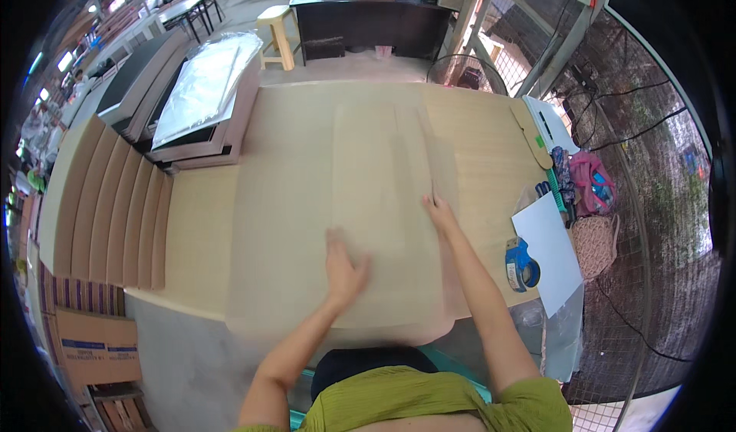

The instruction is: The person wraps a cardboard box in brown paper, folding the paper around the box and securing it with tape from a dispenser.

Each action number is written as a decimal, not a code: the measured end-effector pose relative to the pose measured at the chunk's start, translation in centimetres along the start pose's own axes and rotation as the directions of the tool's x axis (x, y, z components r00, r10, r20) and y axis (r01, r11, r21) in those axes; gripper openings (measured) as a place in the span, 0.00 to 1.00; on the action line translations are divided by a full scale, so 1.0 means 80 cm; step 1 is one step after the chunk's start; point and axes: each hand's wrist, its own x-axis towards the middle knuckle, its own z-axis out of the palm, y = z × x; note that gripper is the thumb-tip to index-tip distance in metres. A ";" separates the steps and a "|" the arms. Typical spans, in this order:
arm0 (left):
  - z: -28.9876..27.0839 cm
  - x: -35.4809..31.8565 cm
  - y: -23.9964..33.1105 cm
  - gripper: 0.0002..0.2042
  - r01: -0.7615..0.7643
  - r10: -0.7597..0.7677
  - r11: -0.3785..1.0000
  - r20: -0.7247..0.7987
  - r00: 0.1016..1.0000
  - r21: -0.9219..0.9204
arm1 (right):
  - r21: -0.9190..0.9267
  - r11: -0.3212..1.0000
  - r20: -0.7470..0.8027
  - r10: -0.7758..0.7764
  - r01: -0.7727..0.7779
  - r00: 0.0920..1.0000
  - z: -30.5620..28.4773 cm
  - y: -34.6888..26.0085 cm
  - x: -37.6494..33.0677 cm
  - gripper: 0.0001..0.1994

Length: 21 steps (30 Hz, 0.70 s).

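A large beige sheet (291,202) covers the middle of the wooden table (203,225) and hangs past its near edge. It is smeared by motion and looks partly see-through at its rim, so I cannot tell whether it is film or thin paper. My left hand (345,275) is over the near middle of the sheet, fingers stretched and thumb apart, blurred. Farther right, my right hand (441,211) pinches a raised fold or edge on the sheet's right side. A paler upright panel shape shows near the sheet's centre.
On the left stand a row of brown boards (107,202) and a stack topped with clear plastic (207,87). At right lie a blue tape dispenser (522,265), white paper (548,240), a pink pouch (592,180) and a wooden strip (530,133). Beyond are a black desk (372,29) and yellow stool (277,29).
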 end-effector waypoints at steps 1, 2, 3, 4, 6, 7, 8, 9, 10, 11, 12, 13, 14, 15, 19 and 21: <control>-0.017 -0.025 0.046 0.35 -0.033 0.065 0.980 0.161 0.985 -0.194 | -0.100 0.994 -0.012 -0.051 0.050 0.999 -0.022 0.022 -0.026 0.34; -0.042 -0.053 0.083 0.34 -0.029 0.148 0.928 0.296 0.944 -0.370 | -0.196 0.975 0.000 -0.106 0.104 0.994 -0.035 0.056 -0.060 0.32; -0.048 -0.086 0.089 0.34 0.049 0.297 0.842 0.538 0.789 -0.537 | -0.207 0.958 0.052 -0.192 0.198 0.980 -0.033 0.084 -0.098 0.32; -0.051 -0.120 0.094 0.33 0.185 0.467 0.736 0.686 0.559 -0.651 | -0.210 0.934 0.105 -0.271 0.288 0.957 -0.032 0.113 -0.140 0.32; -0.036 -0.192 0.099 0.34 0.018 0.481 0.817 0.699 0.529 -0.576 | -0.208 0.905 0.170 -0.342 0.372 0.924 -0.026 0.157 -0.246 0.29; -0.023 -0.215 0.108 0.36 -0.071 0.500 0.837 0.705 0.503 -0.543 | -0.194 0.919 0.224 -0.300 0.344 0.927 -0.040 0.178 -0.281 0.27; -0.015 -0.222 0.120 0.37 -0.163 0.438 0.892 0.719 0.540 -0.421 | -0.256 0.928 0.316 -0.185 0.271 0.931 -0.067 0.190 -0.290 0.28; -0.007 -0.226 0.130 0.38 -0.245 0.374 0.927 0.722 0.582 -0.283 | -0.324 0.924 0.398 -0.062 0.204 0.915 -0.104 0.199 -0.296 0.29; 0.001 -0.228 0.140 0.40 -0.317 0.318 0.938 0.717 0.621 -0.141 | -0.395 0.908 0.462 0.068 0.137 0.884 -0.131 0.209 -0.306 0.30; 0.013 -0.228 0.143 0.41 -0.294 0.292 0.947 0.722 0.627 -0.128 | -0.430 0.881 0.391 -0.014 0.196 0.920 -0.144 0.193 -0.299 0.30; 0.030 -0.225 0.143 0.41 -0.267 0.262 0.957 0.726 0.636 -0.112 | -0.469 0.846 0.324 -0.102 0.253 0.941 -0.155 0.152 -0.279 0.30; 0.044 -0.225 0.148 0.42 -0.244 0.240 0.964 0.728 0.642 -0.103 | -0.506 0.768 0.354 -0.230 0.392 0.907 -0.159 0.117 -0.263 0.33; 0.057 -0.226 0.165 0.41 -0.133 0.198 0.980 0.620 0.759 -0.150 | -0.539 0.668 0.381 -0.351 0.514 0.856 -0.159 0.087 -0.244 0.37; 0.071 -0.226 0.186 0.39 -0.031 0.134 0.977 0.502 0.854 -0.209 | -0.620 0.468 0.480 -0.409 0.630 0.776 -0.153 0.062 -0.223 0.43; 0.142 -0.258 0.188 0.32 0.217 -0.177 0.967 0.256 0.950 -0.137 | -0.569 0.103 0.762 -0.309 0.816 0.570 -0.108 0.005 -0.170 0.59; 0.150 -0.254 0.136 0.26 0.235 -0.208 0.970 0.281 0.937 -0.067 | -0.535 0.116 0.791 -0.280 0.837 0.545 -0.105 -0.003 -0.162 0.61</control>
